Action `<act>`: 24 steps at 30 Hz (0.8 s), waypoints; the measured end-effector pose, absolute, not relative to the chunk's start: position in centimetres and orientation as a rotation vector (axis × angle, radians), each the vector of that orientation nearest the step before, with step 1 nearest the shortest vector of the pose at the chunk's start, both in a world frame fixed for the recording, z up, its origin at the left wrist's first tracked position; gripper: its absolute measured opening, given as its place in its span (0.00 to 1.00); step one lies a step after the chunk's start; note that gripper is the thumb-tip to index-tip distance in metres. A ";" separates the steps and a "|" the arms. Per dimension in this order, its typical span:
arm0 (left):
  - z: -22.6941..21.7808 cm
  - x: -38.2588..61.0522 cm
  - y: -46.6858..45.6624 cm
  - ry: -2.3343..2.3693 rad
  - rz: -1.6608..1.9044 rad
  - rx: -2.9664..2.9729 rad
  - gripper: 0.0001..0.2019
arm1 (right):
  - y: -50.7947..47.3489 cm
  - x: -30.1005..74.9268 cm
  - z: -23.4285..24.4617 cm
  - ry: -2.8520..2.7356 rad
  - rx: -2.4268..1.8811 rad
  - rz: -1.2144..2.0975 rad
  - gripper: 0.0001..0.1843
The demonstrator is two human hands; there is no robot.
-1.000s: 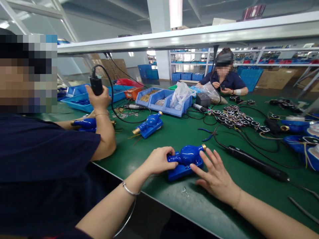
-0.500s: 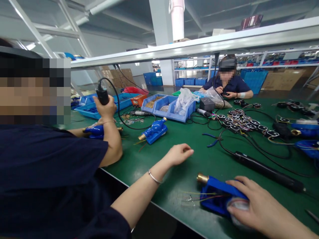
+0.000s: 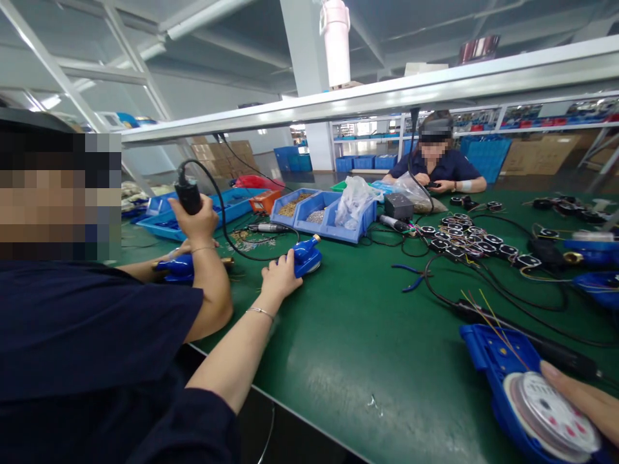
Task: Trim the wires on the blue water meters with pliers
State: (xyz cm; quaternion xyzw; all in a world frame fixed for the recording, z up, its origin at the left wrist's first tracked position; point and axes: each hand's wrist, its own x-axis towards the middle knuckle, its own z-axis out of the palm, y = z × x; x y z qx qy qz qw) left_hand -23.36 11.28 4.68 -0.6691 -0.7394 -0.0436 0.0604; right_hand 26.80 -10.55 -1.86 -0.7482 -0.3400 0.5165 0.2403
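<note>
My left hand (image 3: 280,277) reaches across the bench with its fingers wrapped over a blue water meter (image 3: 308,258) with a brass end, which rests on the green surface. At the lower right, my right hand (image 3: 580,396) grips a second blue water meter (image 3: 500,364), its thumb beside the round white dial (image 3: 551,412). This meter is tilted, and thin yellow and red wires (image 3: 488,316) stick up from its housing. Most of the right hand's fingers are hidden behind it or outside the view.
At left, a co-worker's hand (image 3: 198,219) holds a black power tool (image 3: 187,196) above another blue meter (image 3: 178,267). Blue bins (image 3: 314,225) of small parts stand behind. Blue-handled pliers (image 3: 411,277), a black cylindrical tool (image 3: 546,348) and several wired black modules (image 3: 454,235) lie at right.
My left hand has moved left and taken hold of the meter there. My right hand has carried its meter rightward and turned it, so the dial and wires now show.
</note>
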 end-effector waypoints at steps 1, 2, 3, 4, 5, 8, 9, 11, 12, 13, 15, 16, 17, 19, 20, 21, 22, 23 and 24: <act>5.2 -23.3 11.4 -2.255 -0.092 -2.061 0.24 | -10.8 26.6 -2.0 -0.941 -2.028 1.369 0.44; 5.9 -23.2 11.4 -2.273 -0.048 -2.108 0.23 | -10.9 26.3 -2.1 -0.969 -1.998 1.324 0.44; 6.6 -23.0 11.4 -2.290 0.001 -2.166 0.23 | -10.9 25.9 -2.1 -0.997 -1.972 1.276 0.45; 7.4 -22.8 11.2 -2.304 0.058 -2.237 0.22 | -10.8 25.5 -1.9 -1.011 -1.959 1.234 0.47; 8.3 -22.6 10.9 -2.312 0.122 -2.322 0.21 | -10.7 25.1 -1.5 -1.006 -1.962 1.208 0.49; 10.8 -21.4 9.6 -2.282 0.372 -2.638 0.19 | -10.5 23.5 0.6 -0.886 -1.975 1.242 0.50; 11.7 -20.8 9.1 -2.254 0.479 -2.749 0.18 | -10.5 22.8 1.6 -0.819 -1.947 1.296 0.49; 13.2 -19.4 8.5 -2.176 0.727 -2.943 0.17 | -10.6 21.5 3.3 -0.668 -1.855 1.417 0.46; 13.9 -18.6 8.4 -2.127 0.869 -3.021 0.16 | -10.6 21.0 4.0 -0.595 -1.805 1.466 0.45; 14.5 -17.6 8.4 -2.069 1.019 -3.085 0.15 | -10.7 20.6 4.5 -0.530 -1.758 1.500 0.43; 15.3 -15.3 8.9 -1.921 1.347 -3.174 0.14 | -10.7 20.3 4.8 -0.440 -1.666 1.532 0.41; 15.5 -14.0 9.3 -1.827 1.520 -3.199 0.13 | -10.7 20.3 4.5 -0.413 -1.615 1.542 0.40; 15.5 -12.6 9.7 -1.721 1.699 -3.211 0.12 | -10.6 20.5 4.2 -0.397 -1.557 1.557 0.39; 14.9 -9.7 10.4 -1.484 2.064 -3.191 0.10 | -10.5 21.1 3.1 -0.397 -1.435 1.591 0.39; 14.3 -8.1 10.7 -1.361 2.237 -3.159 0.10 | -10.4 21.4 2.5 -0.408 -1.382 1.602 0.40; 13.6 -6.5 10.9 -1.244 2.395 -3.115 0.10 | -10.3 21.7 1.9 -0.421 -1.337 1.606 0.41; 12.6 -5.0 11.2 -1.138 2.531 -3.065 0.10 | -10.2 21.9 1.4 -0.435 -1.298 1.606 0.43; 11.6 -3.5 11.5 -1.043 2.640 -3.016 0.10 | -10.1 22.1 0.9 -0.444 -1.269 1.604 0.44; 10.6 -2.0 11.9 -0.963 2.722 -2.973 0.10 | -10.0 22.2 0.5 -0.452 -1.246 1.603 0.44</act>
